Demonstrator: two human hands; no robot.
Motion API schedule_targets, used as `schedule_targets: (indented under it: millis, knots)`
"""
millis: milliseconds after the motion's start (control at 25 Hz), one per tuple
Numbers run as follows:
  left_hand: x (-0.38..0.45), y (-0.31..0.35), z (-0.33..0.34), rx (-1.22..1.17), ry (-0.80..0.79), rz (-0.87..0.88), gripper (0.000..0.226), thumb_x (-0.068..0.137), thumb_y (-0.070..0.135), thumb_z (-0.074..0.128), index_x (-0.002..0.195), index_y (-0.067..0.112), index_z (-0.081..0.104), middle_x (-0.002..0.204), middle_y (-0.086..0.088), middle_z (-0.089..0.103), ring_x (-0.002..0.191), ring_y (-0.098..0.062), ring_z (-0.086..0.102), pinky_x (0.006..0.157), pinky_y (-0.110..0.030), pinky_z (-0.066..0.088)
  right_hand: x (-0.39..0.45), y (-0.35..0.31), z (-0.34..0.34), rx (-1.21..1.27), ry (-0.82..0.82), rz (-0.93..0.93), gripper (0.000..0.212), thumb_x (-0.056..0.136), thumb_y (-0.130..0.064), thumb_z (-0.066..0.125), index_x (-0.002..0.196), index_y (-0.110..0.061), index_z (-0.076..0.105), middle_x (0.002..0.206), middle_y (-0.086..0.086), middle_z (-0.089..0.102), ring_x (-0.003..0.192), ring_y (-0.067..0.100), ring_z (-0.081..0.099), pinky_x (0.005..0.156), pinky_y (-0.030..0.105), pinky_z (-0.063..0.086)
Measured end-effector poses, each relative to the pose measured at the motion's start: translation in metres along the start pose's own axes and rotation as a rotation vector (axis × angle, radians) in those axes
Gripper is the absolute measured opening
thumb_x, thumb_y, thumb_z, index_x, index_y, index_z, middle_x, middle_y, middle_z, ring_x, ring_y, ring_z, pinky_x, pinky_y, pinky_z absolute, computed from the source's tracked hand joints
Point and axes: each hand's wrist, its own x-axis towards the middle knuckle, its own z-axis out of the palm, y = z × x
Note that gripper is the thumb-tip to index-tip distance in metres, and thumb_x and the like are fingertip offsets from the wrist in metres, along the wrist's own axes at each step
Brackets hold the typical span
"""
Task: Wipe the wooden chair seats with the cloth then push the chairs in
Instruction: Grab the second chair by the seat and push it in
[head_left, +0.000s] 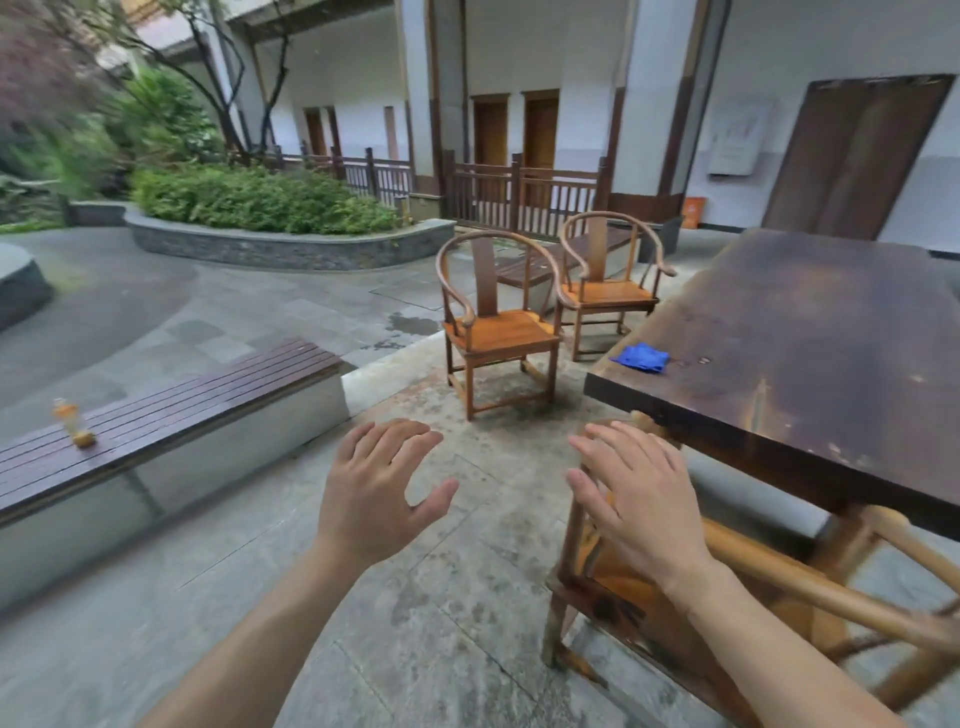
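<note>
Both hands raised, palms down, fingers spread, holding nothing. Left hand (376, 493) over bare paving. Right hand (636, 499) above the near chair (769, 577), which sits tucked under the dark wooden bench (810, 353); contact with the chair cannot be told. Blue cloth (641, 357) lies crumpled on the bench top near its left edge, well apart from both hands. Beyond, two round-backed chairs stand out from the bench: middle chair (501, 332) and far chair (610, 291), side by side, seats bare.
</note>
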Motion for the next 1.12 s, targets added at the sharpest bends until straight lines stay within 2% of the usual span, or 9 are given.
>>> schedule_targets:
  millis: [120, 320, 640, 840, 1120]
  knots:
    - [-0.01, -0.052, 0.003, 0.076, 0.015, -0.059, 0.058, 0.098, 0.063, 0.039, 0.112, 0.018, 0.072, 0.117, 0.001, 0.071, 0.111, -0.023, 0.067, 0.105, -0.042, 0.041, 0.041, -0.027, 0.042, 0.045, 0.011, -0.063, 0.057, 0.101, -0.061, 0.028, 0.124, -0.029, 0.068, 0.131, -0.005, 0.066, 0.13, 0.02, 0.055, 0.105, 0.041, 0.036]
    - [-0.004, -0.158, 0.026, 0.149, 0.026, -0.085, 0.057, 0.098, 0.063, 0.04, 0.11, 0.018, 0.073, 0.115, 0.001, 0.072, 0.109, -0.023, 0.068, 0.105, -0.044, 0.042, 0.12, -0.074, 0.124, 0.091, 0.021, -0.146, 0.058, 0.101, -0.062, 0.026, 0.122, -0.029, 0.068, 0.129, -0.006, 0.066, 0.128, 0.018, 0.053, 0.105, 0.037, 0.031]
    - [0.058, -0.335, 0.072, 0.108, 0.048, -0.075, 0.057, 0.099, 0.063, 0.038, 0.111, 0.019, 0.072, 0.115, 0.0, 0.071, 0.109, -0.024, 0.067, 0.102, -0.047, 0.044, 0.259, -0.129, 0.237, 0.079, 0.026, -0.116, 0.058, 0.1, -0.063, 0.025, 0.121, -0.029, 0.068, 0.129, -0.007, 0.066, 0.13, 0.017, 0.051, 0.106, 0.043, 0.035]
    - [0.101, -0.41, 0.125, 0.077, 0.059, -0.048, 0.058, 0.1, 0.062, 0.036, 0.111, 0.018, 0.072, 0.114, 0.0, 0.071, 0.109, -0.024, 0.067, 0.102, -0.048, 0.044, 0.326, -0.126, 0.301, 0.074, 0.048, -0.099, 0.062, 0.101, -0.064, 0.023, 0.117, -0.028, 0.07, 0.127, -0.006, 0.067, 0.128, 0.018, 0.052, 0.104, 0.046, 0.038]
    - [0.191, -0.505, 0.246, 0.089, 0.06, -0.044, 0.058, 0.1, 0.062, 0.036, 0.112, 0.019, 0.072, 0.116, 0.0, 0.071, 0.109, -0.024, 0.067, 0.103, -0.047, 0.044, 0.451, -0.07, 0.412, 0.078, 0.068, -0.1, 0.058, 0.1, -0.062, 0.027, 0.116, -0.027, 0.071, 0.128, -0.005, 0.067, 0.128, 0.021, 0.054, 0.106, 0.045, 0.036]
